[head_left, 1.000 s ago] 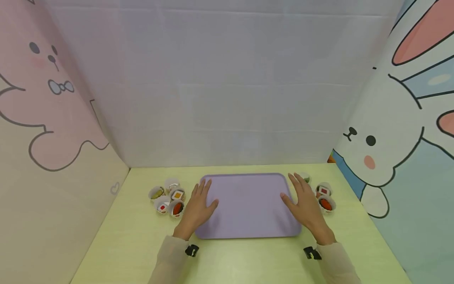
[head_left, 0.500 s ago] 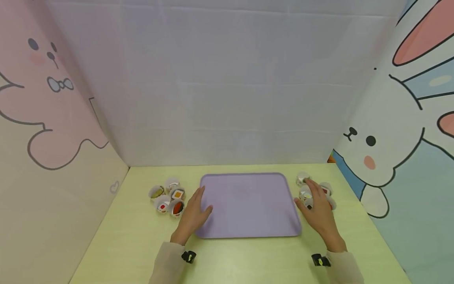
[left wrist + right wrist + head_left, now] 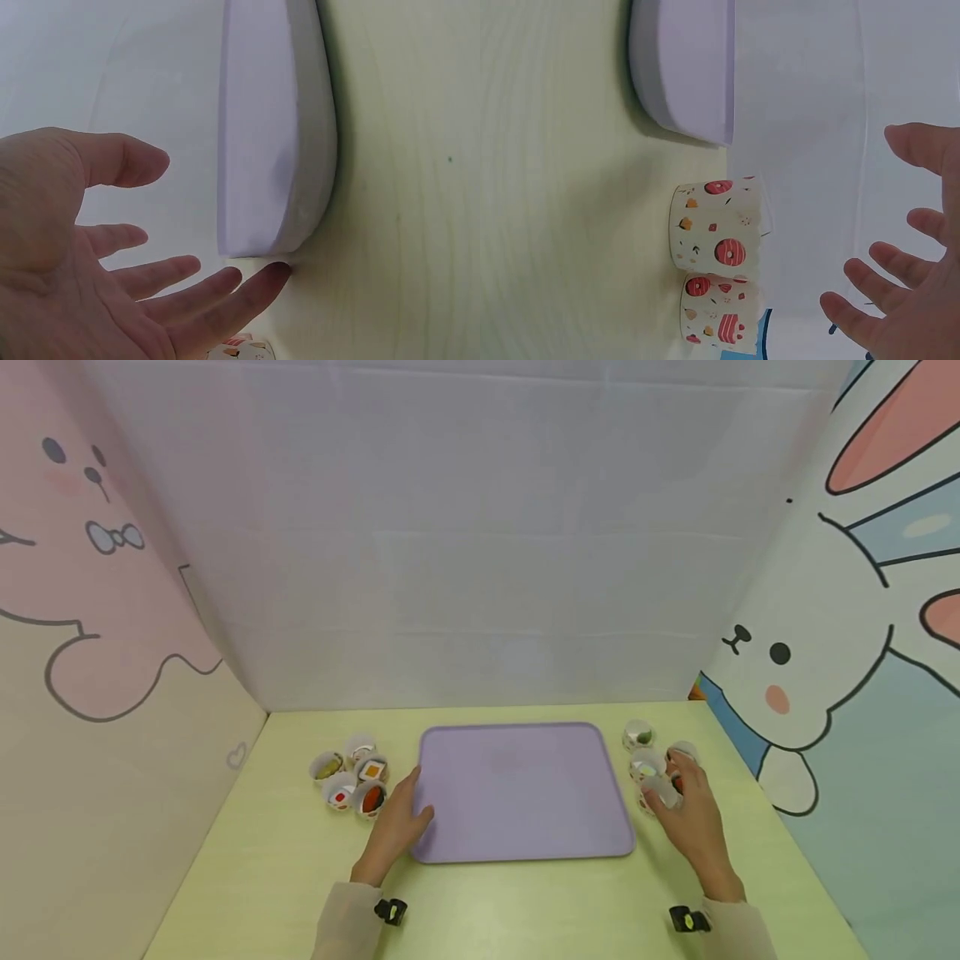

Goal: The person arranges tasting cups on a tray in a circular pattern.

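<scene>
My right hand [image 3: 693,822] hovers over the right cluster of paper baking cups, fingers spread and bent a little, holding nothing. In the right wrist view two cups, a nearer cup [image 3: 714,229] and a cup behind it [image 3: 718,315], show printed doughnuts and cake, apart from the fingers. A cup with something green [image 3: 638,734] stands at the back of that cluster; the hand partly hides others. My left hand [image 3: 393,827] is relaxed and empty beside the left edge of a lilac tray [image 3: 517,793]; whether it touches the rim I cannot tell.
Left of the tray stand several more cups, among them one with an orange-red filling [image 3: 371,799] and one with a yellow-green filling [image 3: 327,767]. A pale curtain [image 3: 480,568] closes the back of the table [image 3: 495,910]; printed panels flank both sides.
My right hand has moved rightward from the tray's right edge to over the right cups. My left hand has drawn slightly left and nearer to me. Tray and cups stay put.
</scene>
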`<action>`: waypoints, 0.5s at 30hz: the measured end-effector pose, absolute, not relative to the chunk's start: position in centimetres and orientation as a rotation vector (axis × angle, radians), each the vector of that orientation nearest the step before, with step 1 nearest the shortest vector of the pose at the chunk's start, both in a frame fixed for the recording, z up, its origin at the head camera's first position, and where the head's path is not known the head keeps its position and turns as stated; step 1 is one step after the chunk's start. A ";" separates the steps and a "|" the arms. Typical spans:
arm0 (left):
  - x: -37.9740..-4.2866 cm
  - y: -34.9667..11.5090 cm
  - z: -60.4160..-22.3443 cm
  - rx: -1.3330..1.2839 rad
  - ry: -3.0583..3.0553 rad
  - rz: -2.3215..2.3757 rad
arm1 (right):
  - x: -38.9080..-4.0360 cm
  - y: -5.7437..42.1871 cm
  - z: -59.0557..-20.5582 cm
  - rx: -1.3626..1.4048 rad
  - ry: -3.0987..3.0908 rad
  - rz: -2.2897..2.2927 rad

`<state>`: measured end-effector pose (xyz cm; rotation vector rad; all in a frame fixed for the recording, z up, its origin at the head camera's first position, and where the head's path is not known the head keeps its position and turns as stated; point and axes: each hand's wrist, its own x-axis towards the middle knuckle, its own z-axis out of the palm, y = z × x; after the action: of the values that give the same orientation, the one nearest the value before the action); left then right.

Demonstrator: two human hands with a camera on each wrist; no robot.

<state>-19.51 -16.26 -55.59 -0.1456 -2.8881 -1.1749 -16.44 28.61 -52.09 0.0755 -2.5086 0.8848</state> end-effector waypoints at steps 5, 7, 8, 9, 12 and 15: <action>-19.3 -16.5 -55.7 -0.075 -2.899 -1.236 | -15.9 29.2 -52.7 0.016 -2.531 0.920; -19.3 -16.6 -55.8 -0.047 -2.912 -1.238 | -15.8 29.2 -53.0 -0.003 -2.532 0.937; -19.3 -16.6 -55.8 -0.040 -2.915 -1.239 | -15.7 29.3 -53.2 -0.016 -2.530 0.943; -19.3 -16.7 -55.9 -0.036 -2.919 -1.237 | -15.6 29.3 -53.3 -0.031 -2.525 0.951; -19.5 -16.8 -56.1 -0.037 -2.930 -1.230 | -15.4 29.4 -53.8 -0.078 -2.498 0.982; -19.5 -16.9 -56.2 -0.037 -2.933 -1.245 | -15.0 29.5 -54.3 -0.137 -2.484 0.996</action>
<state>-19.52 -16.92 -56.18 -0.0366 -2.9335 -1.2451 -15.05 29.53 -54.35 -0.1368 -2.4841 0.9964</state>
